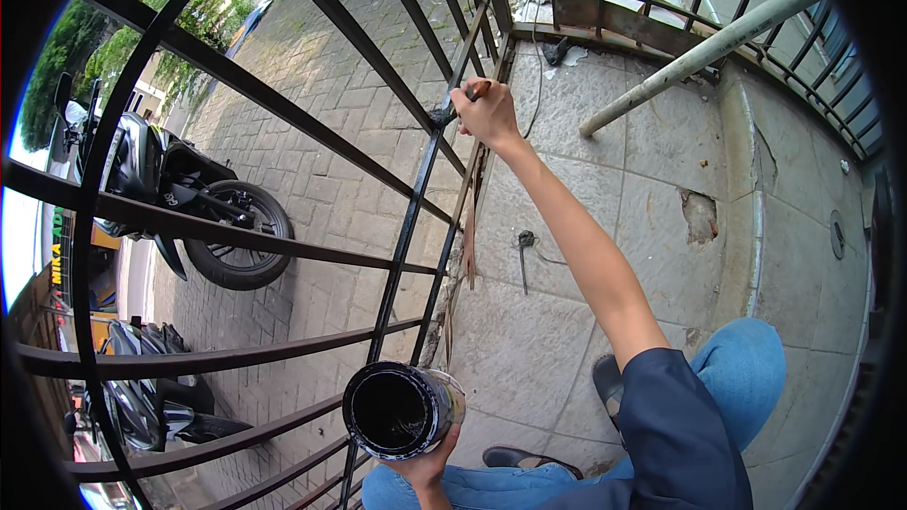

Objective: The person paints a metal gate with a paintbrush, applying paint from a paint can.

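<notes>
My right hand (489, 114) is closed round the handle of a paintbrush (480, 90). The dark, wet-looking bristles touch the lower rail (408, 217) of a metal fence. Along this rail the black looks glossy, while many upright bars are a duller dark brown. Low and near me, my left hand (427, 468) grips an open paint can (452, 400) from below and the side. Black paint (395, 413) shows inside it, and its rim is coated in black. Most of the left fingers are hidden behind the can.
Beyond the fence bars (283, 127) stand two motorcycles, one with its wheel (238, 234) close by. A pale pole (694, 55) slants over the tiled floor (529, 345). On the tiles lie a small black-tipped tool (525, 260) and a dark crumpled thing (556, 52). One tile has a broken hole (699, 216).
</notes>
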### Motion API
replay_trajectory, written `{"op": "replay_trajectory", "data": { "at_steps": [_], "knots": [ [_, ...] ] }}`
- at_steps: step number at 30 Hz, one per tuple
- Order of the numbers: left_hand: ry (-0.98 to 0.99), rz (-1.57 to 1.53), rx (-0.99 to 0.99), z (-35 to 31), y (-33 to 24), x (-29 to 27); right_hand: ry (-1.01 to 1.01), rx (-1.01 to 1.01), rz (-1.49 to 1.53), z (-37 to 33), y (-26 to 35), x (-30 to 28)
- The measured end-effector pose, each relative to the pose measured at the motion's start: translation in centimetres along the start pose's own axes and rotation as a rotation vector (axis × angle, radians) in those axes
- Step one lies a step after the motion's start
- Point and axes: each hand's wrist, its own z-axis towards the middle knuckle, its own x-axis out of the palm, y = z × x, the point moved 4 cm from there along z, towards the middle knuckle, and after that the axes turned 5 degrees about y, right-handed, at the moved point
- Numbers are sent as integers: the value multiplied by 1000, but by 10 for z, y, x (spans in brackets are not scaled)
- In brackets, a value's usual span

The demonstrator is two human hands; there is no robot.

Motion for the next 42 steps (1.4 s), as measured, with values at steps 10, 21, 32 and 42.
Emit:
{"op": "replay_trajectory", "data": {
  "at_steps": [10,21,32,42],
  "knots": [
    [-33,-20,-55,-1,-4,-2,631,-539,-902,-1,48,19],
    [-10,-27,-9,-3,0,-5,680,-569,-998,-49,26,20],
    [-55,-116,-24,-2,-6,0,595,-651,-637,-64,25,17],
    [-68,-28,12,-3,-3,-3,206,-439,-345,-19,14,-18]
  ]
}}
